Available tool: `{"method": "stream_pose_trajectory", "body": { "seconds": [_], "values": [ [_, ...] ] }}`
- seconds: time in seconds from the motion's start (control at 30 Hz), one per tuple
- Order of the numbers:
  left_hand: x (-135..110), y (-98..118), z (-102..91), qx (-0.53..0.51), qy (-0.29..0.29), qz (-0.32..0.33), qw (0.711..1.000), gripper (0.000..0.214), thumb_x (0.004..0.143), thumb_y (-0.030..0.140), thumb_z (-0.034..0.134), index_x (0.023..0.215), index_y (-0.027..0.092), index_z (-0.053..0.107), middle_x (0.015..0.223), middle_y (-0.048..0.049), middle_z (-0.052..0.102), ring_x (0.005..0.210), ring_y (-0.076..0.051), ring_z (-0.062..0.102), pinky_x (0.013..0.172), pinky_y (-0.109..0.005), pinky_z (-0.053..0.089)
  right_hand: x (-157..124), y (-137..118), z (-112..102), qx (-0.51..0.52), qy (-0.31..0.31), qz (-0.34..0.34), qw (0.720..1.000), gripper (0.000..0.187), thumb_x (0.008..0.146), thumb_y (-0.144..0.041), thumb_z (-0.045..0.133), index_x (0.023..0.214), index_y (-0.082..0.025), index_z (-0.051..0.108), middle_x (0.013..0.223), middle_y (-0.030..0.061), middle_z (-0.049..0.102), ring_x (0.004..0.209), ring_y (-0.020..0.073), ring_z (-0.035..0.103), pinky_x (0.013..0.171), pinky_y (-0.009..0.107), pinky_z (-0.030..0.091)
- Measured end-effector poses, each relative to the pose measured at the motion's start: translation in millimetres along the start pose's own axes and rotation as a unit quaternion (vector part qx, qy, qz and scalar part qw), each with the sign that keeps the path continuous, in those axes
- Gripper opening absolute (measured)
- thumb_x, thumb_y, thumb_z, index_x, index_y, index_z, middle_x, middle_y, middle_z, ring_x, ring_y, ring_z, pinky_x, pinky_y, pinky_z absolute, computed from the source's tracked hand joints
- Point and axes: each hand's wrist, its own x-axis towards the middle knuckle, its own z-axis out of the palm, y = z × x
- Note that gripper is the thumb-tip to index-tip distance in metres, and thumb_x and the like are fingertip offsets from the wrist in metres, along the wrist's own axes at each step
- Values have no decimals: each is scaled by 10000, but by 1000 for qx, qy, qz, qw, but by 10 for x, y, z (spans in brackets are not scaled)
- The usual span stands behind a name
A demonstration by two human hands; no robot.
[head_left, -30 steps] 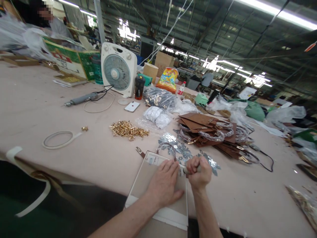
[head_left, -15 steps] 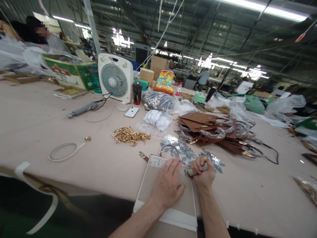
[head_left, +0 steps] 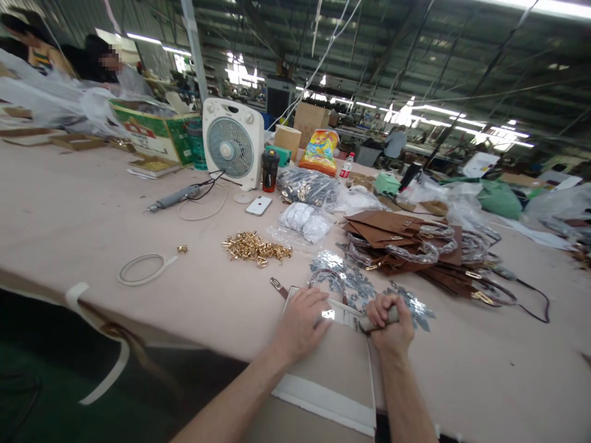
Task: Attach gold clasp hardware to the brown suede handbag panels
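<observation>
A beige panel with pale edges (head_left: 339,363) lies before me at the table's front edge, a looped handle (head_left: 340,284) and a brown strap with a metal fitting (head_left: 277,284) sticking out beyond its far end. My left hand (head_left: 301,323) rests flat on the panel's far left part, fingers stretched out, beside a shiny metal plate (head_left: 328,314). In my right hand (head_left: 392,326), closed in a fist, is a tool with a thick greyish handle (head_left: 367,324), tilted down at the panel's far right corner. The tool's working end cannot be made out.
Past the panel lie silvery metal plates (head_left: 339,271) and a heap of gold-coloured fasteners (head_left: 253,247). Brown bags (head_left: 383,231) are piled at the right. A tape roll (head_left: 141,269), corded power tool (head_left: 173,199), phone (head_left: 258,205) and fan (head_left: 231,147) stand or lie leftward.
The view has swung slightly left, so the table things appear further right. My left hand has shifted left on the panel, uncovering the metal plate. My right hand still grips the tool at the corner.
</observation>
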Motion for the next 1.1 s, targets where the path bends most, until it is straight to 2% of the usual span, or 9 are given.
{"method": "stream_pose_trajectory", "body": {
  "seconds": [0.13,0.27,0.37,0.5,0.63,0.9,1.1],
  "values": [
    [16,-56,33,-54,26,-22,998,198,862,200,767,1055,241,750,1323,-38,725,1286,-251,612,1211,-496,366,-31,-46,63,-23,-7,-35,999,337,933,-418,634,692,-193,565,547,-70,388,412,57,321,410,187,300],
    [47,-97,30,-73,27,-37,996,202,833,193,787,1029,239,778,1263,-52,750,1221,-258,657,1185,-500,390,20,-131,304,-4,5,-89,996,358,956,-410,600,675,-199,532,539,-82,350,398,55,272,393,190,280],
    [63,-111,1,-77,17,-29,996,211,845,190,770,1049,245,779,1263,-54,752,1225,-257,659,1173,-495,407,116,-68,547,-3,-16,-32,999,359,977,-415,583,692,-201,538,533,-89,342,388,52,245,380,185,264],
    [65,-110,-32,-65,4,-30,997,235,853,188,760,1075,265,771,1276,-30,752,1236,-247,655,1148,-473,436,237,189,750,-55,-38,61,996,368,941,-462,647,701,-199,555,518,-88,371,370,49,266,354,174,237],
    [55,-112,-21,-51,4,-33,998,264,847,199,771,1098,279,763,1290,-13,748,1259,-251,644,1174,-483,413,277,353,782,-65,-23,77,995,381,923,-484,661,697,-202,543,512,-92,369,360,47,257,339,169,223],
    [53,-121,-8,-44,15,-29,998,250,840,209,781,1081,270,761,1250,-10,761,1228,-238,656,1141,-460,437,260,365,785,-86,-40,76,993,383,929,-483,651,693,-203,538,506,-90,362,361,50,268,346,166,242],
    [60,-142,0,-50,10,-27,998,234,859,244,798,1088,279,767,1260,-16,759,1244,-251,649,1155,-474,423,272,381,757,-45,-48,88,994,365,938,-452,619,684,-207,527,504,-95,344,364,51,216,344,170,246]
  ]
}}
